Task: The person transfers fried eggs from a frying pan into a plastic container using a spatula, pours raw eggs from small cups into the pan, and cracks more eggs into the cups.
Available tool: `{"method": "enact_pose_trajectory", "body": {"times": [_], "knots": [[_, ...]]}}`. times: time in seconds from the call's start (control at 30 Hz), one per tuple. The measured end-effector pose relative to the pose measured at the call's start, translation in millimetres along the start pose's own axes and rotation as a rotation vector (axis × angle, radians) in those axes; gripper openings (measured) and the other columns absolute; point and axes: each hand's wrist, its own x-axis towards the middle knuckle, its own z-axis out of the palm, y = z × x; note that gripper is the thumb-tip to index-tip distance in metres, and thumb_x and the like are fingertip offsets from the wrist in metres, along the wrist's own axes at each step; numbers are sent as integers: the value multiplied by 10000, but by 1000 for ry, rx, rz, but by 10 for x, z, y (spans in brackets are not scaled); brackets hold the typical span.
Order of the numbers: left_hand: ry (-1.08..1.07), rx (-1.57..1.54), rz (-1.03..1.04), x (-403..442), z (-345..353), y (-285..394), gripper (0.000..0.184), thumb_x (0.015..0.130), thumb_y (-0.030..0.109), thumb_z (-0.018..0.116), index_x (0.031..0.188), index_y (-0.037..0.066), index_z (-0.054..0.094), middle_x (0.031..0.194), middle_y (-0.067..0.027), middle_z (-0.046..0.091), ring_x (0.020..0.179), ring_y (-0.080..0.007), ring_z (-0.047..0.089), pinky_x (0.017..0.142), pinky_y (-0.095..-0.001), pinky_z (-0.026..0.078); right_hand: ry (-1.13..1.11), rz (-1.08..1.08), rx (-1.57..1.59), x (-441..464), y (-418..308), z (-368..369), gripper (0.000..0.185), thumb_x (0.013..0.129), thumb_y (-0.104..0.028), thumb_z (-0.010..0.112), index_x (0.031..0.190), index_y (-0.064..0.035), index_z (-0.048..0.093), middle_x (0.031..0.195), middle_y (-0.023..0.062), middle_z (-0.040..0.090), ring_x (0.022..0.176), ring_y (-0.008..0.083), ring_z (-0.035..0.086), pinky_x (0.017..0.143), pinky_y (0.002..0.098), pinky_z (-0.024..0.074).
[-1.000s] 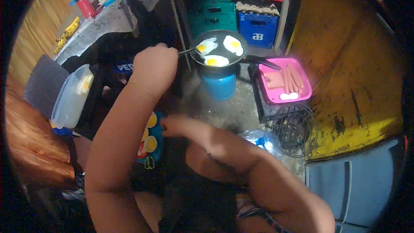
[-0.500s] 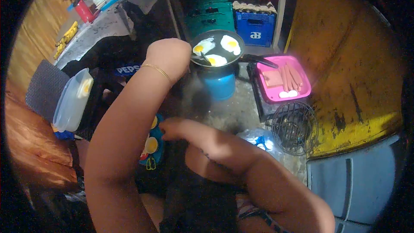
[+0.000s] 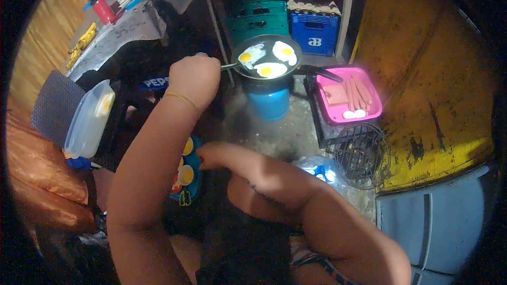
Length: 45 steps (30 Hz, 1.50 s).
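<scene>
My left hand, with a thin bracelet at the wrist, is closed around a thin metal utensil. The utensil points right, its end at the left rim of a black frying pan; its kind is unclear. Inside the pan lie three fried eggs with whole yellow yolks. Lower down, my right hand has its fingers curled at the edge of a blue tray. On that tray sit yellow-topped containers, partly hidden by my left arm.
Under the pan is a blue burner or tank. A pink tray to the right holds sausages, sliced meat and two white eggs. A round wire grill lies below it. At left stands a clear plastic container with a fried egg.
My left hand has moved left and slightly down, drawing the utensil from among the eggs to the pan's rim. The right hand has stayed in place.
</scene>
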Motion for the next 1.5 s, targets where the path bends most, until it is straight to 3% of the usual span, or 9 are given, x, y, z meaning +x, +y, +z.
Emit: {"method": "enact_pose_trajectory", "body": {"times": [0.37,0.47,0.6,0.77,0.87,0.97,1.13,1.4,1.5], "knots": [[-10,-128,-78,-32,372,154,184,900,105,544,980,57,702,1038,-168,682,952,-361,703,792,-461,579,-38,-65,-102,-42,-63,-79,315,848,-337,704,1005,-65,699,887,149,730,837,296,704,741,468,544],[-35,-181,-100,-65,379,106,188,901,95,533,1000,54,687,1035,-181,683,955,-382,697,807,-469,575,-122,51,-13,24,-4,-17,331,848,-344,703,1010,-56,698,907,155,728,838,292,705,728,460,547],[-64,-223,-117,-114,319,26,177,883,86,550,1007,44,670,1030,-217,691,962,-401,686,831,-472,562,-49,-32,-74,55,86,54,361,852,-351,707,1045,-46,693,940,166,725,861,308,702,752,469,547],[-53,-569,-177,-133,568,-121,220,855,115,645,1050,19,678,1041,-236,695,1005,-403,665,885,-468,526,17,-127,-172,181,180,166,397,844,-368,721,1079,-49,690,1032,176,717,972,347,684,848,487,534],[-78,-693,-227,-178,724,-115,259,853,139,681,1080,15,686,1041,-231,698,1018,-403,659,900,-464,514,-36,-65,-130,68,103,57,405,839,-376,727,1093,-63,686,1070,179,710,1019,355,673,875,488,528],[-110,-740,-257,-205,824,-93,271,860,152,686,1092,14,687,1038,-235,696,1020,-404,659,900,-465,512,46,-98,-126,-21,82,64,409,837,-379,729,1106,-75,682,1045,170,716,986,347,684,850,487,535],[-32,-719,-267,-208,836,-20,233,866,148,674,1054,10,684,1034,-237,695,1008,-411,658,891,-476,512,-58,-46,-89,14,16,-15,430,841,-358,729,1162,-81,660,1021,153,724,919,312,701,812,480,543],[120,-720,-210,-200,1058,119,210,883,145,635,1044,11,656,986,-243,695,959,-439,656,858,-503,514,-7,-292,48,393,503,417,477,860,-249,713,1305,-114,611,1086,162,718,838,293,704,737,444,563],[47,-759,-223,-178,1033,200,211,889,144,630,1046,5,648,971,-255,689,953,-440,655,849,-510,511,-11,-292,81,376,387,327,469,859,-257,714,1292,-109,616,1080,162,718,837,293,704,738,445,563]]}}
